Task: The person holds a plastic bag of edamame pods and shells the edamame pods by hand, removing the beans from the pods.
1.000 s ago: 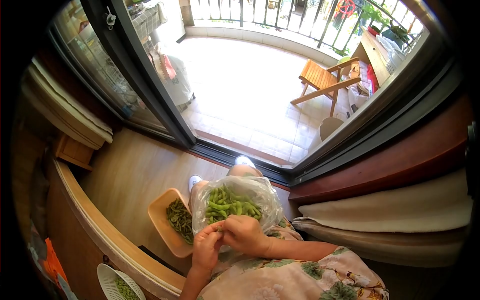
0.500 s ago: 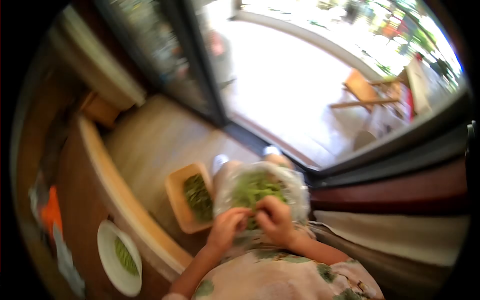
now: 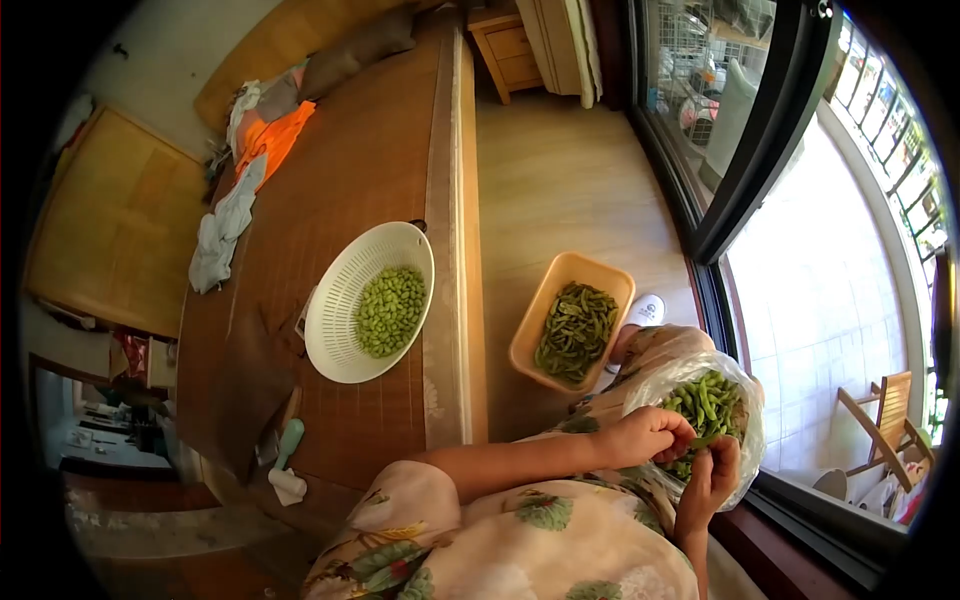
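Over the clear plastic bag (image 3: 745,480) in my lap, both hands meet at one green soybean pod (image 3: 706,441). My left hand (image 3: 648,438) is closed, its fingertips pinching one end of the pod. My right hand (image 3: 712,474) comes from below with thumb and fingers pressed together on the other end. Several plump soybean pods (image 3: 710,398) fill the bag just beyond my fingers. To the left, an orange plastic basin (image 3: 524,345) holds flat, darker green pods (image 3: 577,335). A white colander (image 3: 333,325) on the bed holds a heap of shelled green soybeans (image 3: 390,312).
The brown mat-covered bed (image 3: 370,180) runs along my left, its wooden edge (image 3: 467,250) beside the basin. A lint roller (image 3: 288,455) and clothes (image 3: 272,140) lie on it. A sliding-door frame (image 3: 765,140) stands at right, a wooden chair (image 3: 885,420) beyond it.
My view has swung left, so the bed and the whole colander show and the bag sits further right. Both hands stay together over the bag; the pod between them is now distinct.
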Demonstrator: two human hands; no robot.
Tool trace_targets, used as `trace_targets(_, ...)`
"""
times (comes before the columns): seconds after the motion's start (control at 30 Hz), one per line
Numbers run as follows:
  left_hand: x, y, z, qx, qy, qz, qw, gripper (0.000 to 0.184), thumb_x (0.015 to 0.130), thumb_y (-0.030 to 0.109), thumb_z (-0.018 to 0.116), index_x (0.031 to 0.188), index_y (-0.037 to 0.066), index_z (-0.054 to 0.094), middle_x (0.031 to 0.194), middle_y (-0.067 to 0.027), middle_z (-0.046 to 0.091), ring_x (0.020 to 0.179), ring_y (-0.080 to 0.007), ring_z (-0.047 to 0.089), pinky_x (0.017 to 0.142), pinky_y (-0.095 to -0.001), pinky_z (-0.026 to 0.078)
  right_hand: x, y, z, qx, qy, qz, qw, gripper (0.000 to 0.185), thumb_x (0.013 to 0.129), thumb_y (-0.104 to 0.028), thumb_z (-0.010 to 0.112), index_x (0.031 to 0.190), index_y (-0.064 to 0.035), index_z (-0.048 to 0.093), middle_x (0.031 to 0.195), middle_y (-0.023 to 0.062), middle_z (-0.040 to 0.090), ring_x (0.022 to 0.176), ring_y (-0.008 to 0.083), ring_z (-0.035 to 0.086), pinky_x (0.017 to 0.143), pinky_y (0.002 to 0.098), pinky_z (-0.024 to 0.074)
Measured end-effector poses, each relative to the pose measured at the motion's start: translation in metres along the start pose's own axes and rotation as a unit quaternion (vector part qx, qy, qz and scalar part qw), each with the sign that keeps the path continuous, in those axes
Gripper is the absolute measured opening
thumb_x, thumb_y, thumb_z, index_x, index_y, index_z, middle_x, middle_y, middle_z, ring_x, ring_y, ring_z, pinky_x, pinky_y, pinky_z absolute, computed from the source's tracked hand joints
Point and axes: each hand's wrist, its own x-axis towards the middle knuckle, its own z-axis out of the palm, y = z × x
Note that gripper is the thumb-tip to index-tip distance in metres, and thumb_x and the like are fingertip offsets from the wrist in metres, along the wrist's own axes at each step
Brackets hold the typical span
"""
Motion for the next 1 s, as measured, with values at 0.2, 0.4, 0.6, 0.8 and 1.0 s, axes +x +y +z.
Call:
trace_targets(0.2,-0.003,0.009,-0.001,0.151,-0.003,0.017,0.988,0.025,0.094,0.013,0.047,0.11,-0.001,0.06,0.091,-0.0029,0.062,0.084,-0.0089,0.056,0.075,-0.025,0.047,0.001,0.003,-0.001,-0.01,0.001,0.004,1.0,0.008,0.087,0.005,0.048,0.085,-0.002,0.051,0.078,-0.0014,0.049,0.068,0.0046,0.041,0.06,0.0193,0.0344)
trace_targets(0.4,-0.02,0.036,0.001,0.29,-0.022,0.069,0.954,0.027,0.095,0.022,0.053,0.106,-0.001,0.061,0.09,-0.0116,0.065,0.084,-0.0179,0.061,0.076,-0.0319,0.047,-0.001,0.001,0.001,0.042,-0.016,0.031,0.999,0.009,0.087,0.007,0.048,0.089,-0.0009,0.052,0.082,-0.0005,0.05,0.071,0.0045,0.045,0.062,0.0188,0.0372)
trace_targets(0.6,-0.027,0.04,-0.012,0.285,0.069,0.123,0.948,0.021,0.095,0.019,0.055,0.096,0.0,0.063,0.075,-0.005,0.06,0.067,-0.0133,0.055,0.062,-0.0265,0.044,0.002,-0.016,0.009,0.008,-0.055,0.058,0.997,0.012,0.091,0.0,0.054,0.103,0.0011,0.056,0.084,0.0006,0.052,0.074,0.0064,0.047,0.064,0.0201,0.0393)
trace_targets(0.8,-0.024,0.03,-0.071,-0.096,0.231,0.027,0.968,0.02,0.097,0.018,0.048,0.093,0.003,0.06,0.063,0.0071,0.039,0.057,-0.0039,0.036,0.049,-0.0196,0.026,0.0,-0.006,0.0,-0.013,-0.068,0.059,0.996,0.008,0.091,0.001,0.055,0.097,0.0013,0.06,0.081,-0.0001,0.052,0.071,0.0059,0.047,0.062,0.0209,0.0383)
trace_targets(1.0,-0.034,0.021,-0.13,0.003,0.314,-0.015,0.949,0.03,0.097,0.017,0.047,0.119,-0.002,0.056,0.068,0.0055,0.039,0.058,-0.0054,0.038,0.051,-0.0193,0.03,0.001,-0.008,-0.001,-0.043,-0.065,0.028,0.997,0.007,0.088,0.004,0.055,0.093,0.0022,0.06,0.079,0.0039,0.053,0.069,0.0098,0.049,0.062,0.0232,0.0407)
